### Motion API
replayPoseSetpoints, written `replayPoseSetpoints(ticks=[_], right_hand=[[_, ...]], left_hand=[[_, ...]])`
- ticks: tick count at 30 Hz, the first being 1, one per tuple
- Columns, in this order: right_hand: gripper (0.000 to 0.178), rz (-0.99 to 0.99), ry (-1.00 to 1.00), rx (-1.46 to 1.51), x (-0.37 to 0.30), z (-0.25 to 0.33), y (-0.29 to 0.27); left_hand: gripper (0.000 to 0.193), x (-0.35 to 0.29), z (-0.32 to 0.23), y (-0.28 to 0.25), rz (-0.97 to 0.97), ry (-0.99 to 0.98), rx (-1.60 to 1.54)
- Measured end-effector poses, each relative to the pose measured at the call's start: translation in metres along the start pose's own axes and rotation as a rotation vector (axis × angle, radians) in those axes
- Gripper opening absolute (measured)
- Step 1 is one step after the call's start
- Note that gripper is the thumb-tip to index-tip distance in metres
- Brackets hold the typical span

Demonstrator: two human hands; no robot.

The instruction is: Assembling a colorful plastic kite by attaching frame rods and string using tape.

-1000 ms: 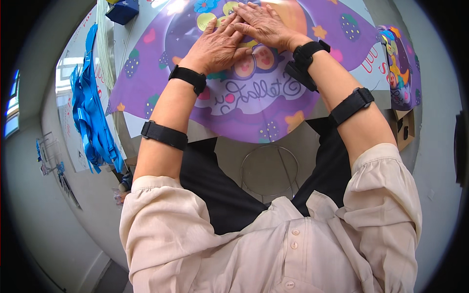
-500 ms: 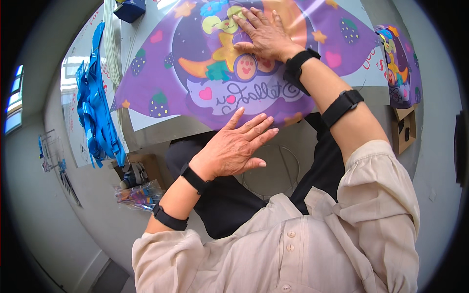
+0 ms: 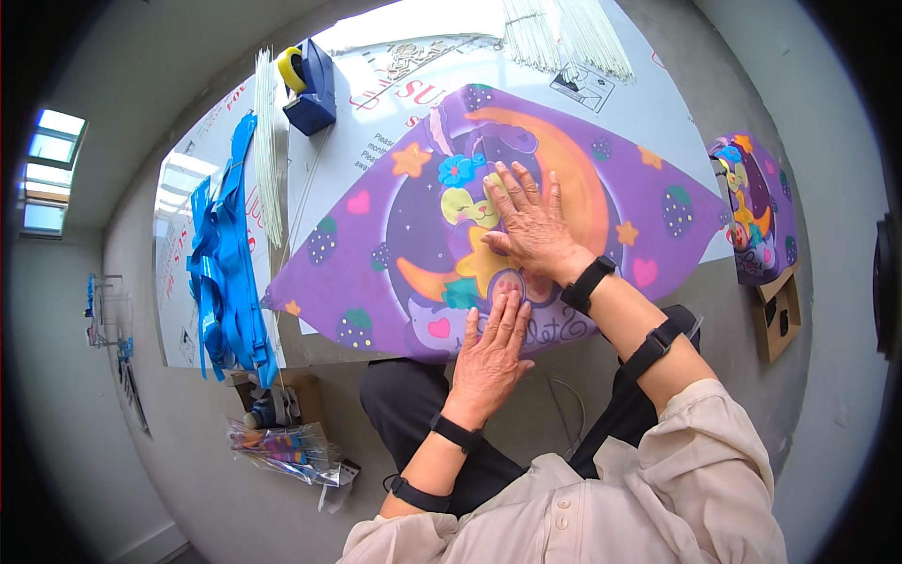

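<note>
my right hand (image 3: pixel 536 226) is flat, palm down, on the middle of the purple sheet (image 3: pixel 442 244), fingers spread, nothing gripped, forearm slanting in from lower right. my left hand (image 3: pixel 489 367) is palm down at the near edge, also unclenched, fingers pointing away, thumb out to the right. sheet lies on the white board (image 3: pixel 324 179), right of blue straps (image 3: pixel 230 273).

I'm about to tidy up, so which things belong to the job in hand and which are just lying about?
In use:
purple printed sheet, beneath the right hand and left hand

Apparently lying about, untouched:
tape dispenser
blue straps
pale rods
clear packet
second purple print
</note>
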State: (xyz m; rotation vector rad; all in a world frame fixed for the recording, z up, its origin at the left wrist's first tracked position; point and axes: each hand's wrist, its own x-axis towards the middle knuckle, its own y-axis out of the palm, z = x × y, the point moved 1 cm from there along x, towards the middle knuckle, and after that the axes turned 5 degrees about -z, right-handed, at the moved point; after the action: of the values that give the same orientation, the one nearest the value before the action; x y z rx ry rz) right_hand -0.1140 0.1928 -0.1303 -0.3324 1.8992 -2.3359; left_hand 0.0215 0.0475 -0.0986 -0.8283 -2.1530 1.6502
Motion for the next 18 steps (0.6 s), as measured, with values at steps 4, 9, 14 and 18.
replayPoseSetpoints(ticks=[4,9,14,18], right_hand=[[0.078,0.042,-0.053,0.039,0.034,-0.010,0.008],[0.079,0.162,0.043,0.049,0.086,-0.020,0.003],[0.078,0.127,0.147,0.054,0.123,-0.027,0.005],[0.080,0.109,0.230,0.020,0.147,-0.031,0.008]], left_hand=[[0.088,-0.001,0.001,0.001,0.013,0.005,-0.001],[0.088,0.001,0.002,-0.006,0.030,-0.001,-0.017],[0.086,0.000,0.002,-0.008,0.045,-0.003,0.005],[0.084,-0.002,0.003,-0.009,0.058,0.013,0.005]])
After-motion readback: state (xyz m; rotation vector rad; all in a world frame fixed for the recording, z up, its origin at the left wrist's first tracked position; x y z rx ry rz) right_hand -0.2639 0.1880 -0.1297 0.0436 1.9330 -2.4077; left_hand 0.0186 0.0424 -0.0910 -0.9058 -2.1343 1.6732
